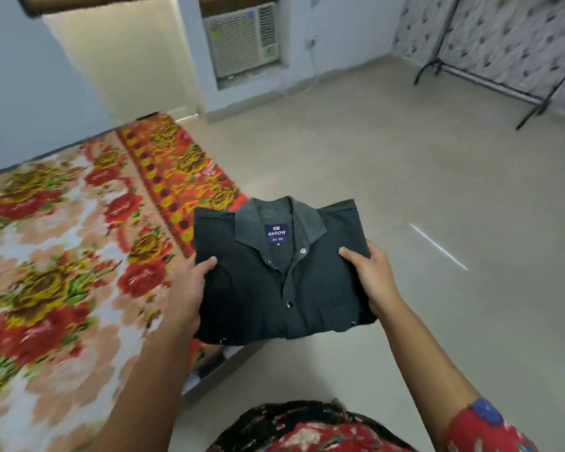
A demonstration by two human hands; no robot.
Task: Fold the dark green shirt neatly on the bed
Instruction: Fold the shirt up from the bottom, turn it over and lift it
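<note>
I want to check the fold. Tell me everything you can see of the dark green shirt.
The dark green shirt is folded into a compact rectangle, front up, collar spread, showing a navy neck label and dark buttons down a closed placket. The fabric looks woven. It is held roughly level off the floral bedspread's edge, left hand and right hand gripping its sides, thumbs on top.

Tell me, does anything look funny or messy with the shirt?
Mostly tidy. The dark green shirt is folded into a neat rectangle, collar up, held between the left hand and right hand. The odd bit: it hangs in the air past the bed edge, partly over the floor, not lying on the bed.
</note>
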